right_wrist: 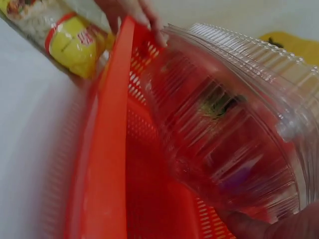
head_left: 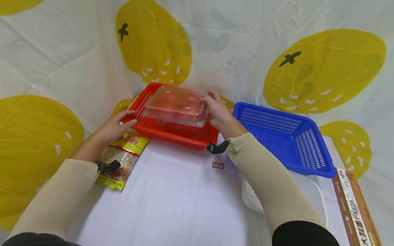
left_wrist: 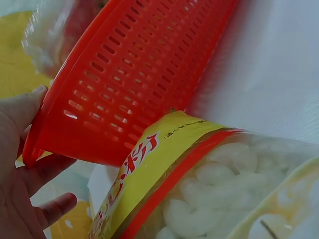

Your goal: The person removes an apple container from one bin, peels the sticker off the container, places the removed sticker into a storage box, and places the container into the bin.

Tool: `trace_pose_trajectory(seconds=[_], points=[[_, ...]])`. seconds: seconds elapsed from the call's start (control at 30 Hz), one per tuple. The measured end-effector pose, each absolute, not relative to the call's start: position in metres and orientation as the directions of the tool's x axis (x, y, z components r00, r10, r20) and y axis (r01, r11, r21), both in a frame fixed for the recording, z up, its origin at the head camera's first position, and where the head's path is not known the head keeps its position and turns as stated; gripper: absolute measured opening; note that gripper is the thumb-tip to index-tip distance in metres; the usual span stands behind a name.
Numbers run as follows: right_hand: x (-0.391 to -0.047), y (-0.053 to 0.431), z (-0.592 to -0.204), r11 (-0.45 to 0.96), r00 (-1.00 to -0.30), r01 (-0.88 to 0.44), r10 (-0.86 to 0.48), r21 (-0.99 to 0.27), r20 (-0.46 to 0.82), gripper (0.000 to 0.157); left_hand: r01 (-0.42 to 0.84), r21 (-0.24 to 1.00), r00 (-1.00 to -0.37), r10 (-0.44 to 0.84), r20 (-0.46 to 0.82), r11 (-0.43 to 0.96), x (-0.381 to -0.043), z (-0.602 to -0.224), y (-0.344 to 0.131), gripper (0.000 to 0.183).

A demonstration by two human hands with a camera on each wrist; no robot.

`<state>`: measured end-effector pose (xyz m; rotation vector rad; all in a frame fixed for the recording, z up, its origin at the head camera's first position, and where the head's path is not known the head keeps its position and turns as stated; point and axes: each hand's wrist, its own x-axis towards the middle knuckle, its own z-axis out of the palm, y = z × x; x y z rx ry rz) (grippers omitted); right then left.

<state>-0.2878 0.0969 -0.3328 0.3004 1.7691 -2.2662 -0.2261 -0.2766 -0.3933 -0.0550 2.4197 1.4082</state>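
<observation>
My right hand (head_left: 218,112) grips the right end of a clear plastic clamshell box (head_left: 175,105), which is tilted over the red basket (head_left: 172,137). Red fruit with a green stalk, looking like tomatoes (right_wrist: 224,134), shows through the box in the right wrist view. At the basket's left end my left hand (head_left: 117,127) holds the rim, thumb on the top side and fingers beneath. A yellow bag of pasta (head_left: 123,160) lies just under that hand, against the basket's corner in the left wrist view.
A blue basket (head_left: 283,136) stands to the right, partly on a white lidded container (head_left: 307,191) that my right forearm overlaps. Long pasta boxes (head_left: 354,205) lie at the far right edge. A small red card (head_left: 218,165) lies mid-table. A patterned curtain (head_left: 221,44) hangs behind.
</observation>
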Motion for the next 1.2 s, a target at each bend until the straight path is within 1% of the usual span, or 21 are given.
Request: trace_pose_trajectory(seconds=[0.07,0.23,0.43,0.53,0.67,0.8,1.0,1.13,1.2], points=[[-0.295,0.09,-0.337,-0.224,-0.946,0.325,-0.077,-0.919,-0.316,0.06,-0.211,0.836,-0.939,0.133,-0.318,0.506,-0.226,-0.391,-0.276,0.07],[-0.308,0.078,-0.343,-0.187,-0.933,0.358,-0.101,-0.915,-0.344,0.065,-0.214,0.834,-0.935,0.142,-0.326,0.508,-0.226,-0.387,-0.275,0.069],[-0.316,0.069,-0.348,-0.102,-0.926,0.373,-0.098,-0.922,-0.364,0.071,-0.207,0.833,-0.932,0.154,-0.327,0.513,-0.225,-0.388,-0.275,0.07],[-0.318,0.066,-0.349,-0.057,-0.924,0.366,-0.14,-0.929,-0.356,0.075,-0.213,0.828,-0.929,0.155,-0.336,0.518,-0.224,-0.389,-0.276,0.072],[-0.32,0.065,-0.345,0.025,-0.914,0.336,-0.231,-0.942,-0.332,0.076,-0.2,0.822,-0.934,0.149,-0.324,0.533,-0.224,-0.389,-0.278,0.071],[-0.322,0.069,-0.338,0.125,-0.885,0.346,-0.285,-0.93,-0.368,0.082,-0.203,0.815,-0.936,0.138,-0.325,0.543,-0.225,-0.388,-0.277,0.07],[-0.325,0.083,-0.33,0.275,-0.827,0.317,-0.389,-0.908,-0.406,0.1,-0.184,0.819,-0.938,0.153,-0.312,0.543,-0.226,-0.388,-0.276,0.068],[-0.327,0.093,-0.331,0.323,-0.788,0.298,-0.448,-0.898,-0.423,0.106,-0.181,0.817,-0.934,0.164,-0.317,0.547,-0.226,-0.388,-0.277,0.069],[-0.327,0.094,-0.334,0.325,-0.777,0.295,-0.466,-0.899,-0.424,0.106,-0.184,0.812,-0.932,0.163,-0.323,0.554,-0.226,-0.387,-0.278,0.069]])
